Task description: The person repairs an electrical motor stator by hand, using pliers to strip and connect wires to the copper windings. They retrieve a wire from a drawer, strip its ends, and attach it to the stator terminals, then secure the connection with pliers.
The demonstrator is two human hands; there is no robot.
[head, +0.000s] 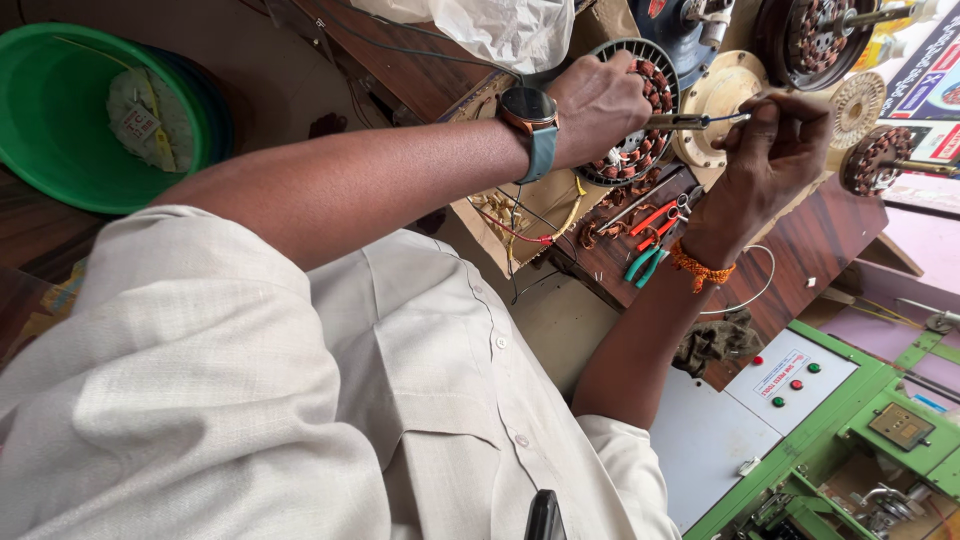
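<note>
A green basin (60, 120) sits far left. My left hand (598, 105) is closed over the wound stator (640, 150), pressing it onto the worktop (820, 240). My right hand (775, 150) pinches a thin metal tool (690, 121), tip against the coils.

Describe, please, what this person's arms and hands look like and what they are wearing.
Both forearms are bare below the short sleeves of a pale cream buttoned shirt. The left hand's wrist carries a round dark-faced watch on a teal strap. The right hand's wrist has an orange braided thread band.
</note>
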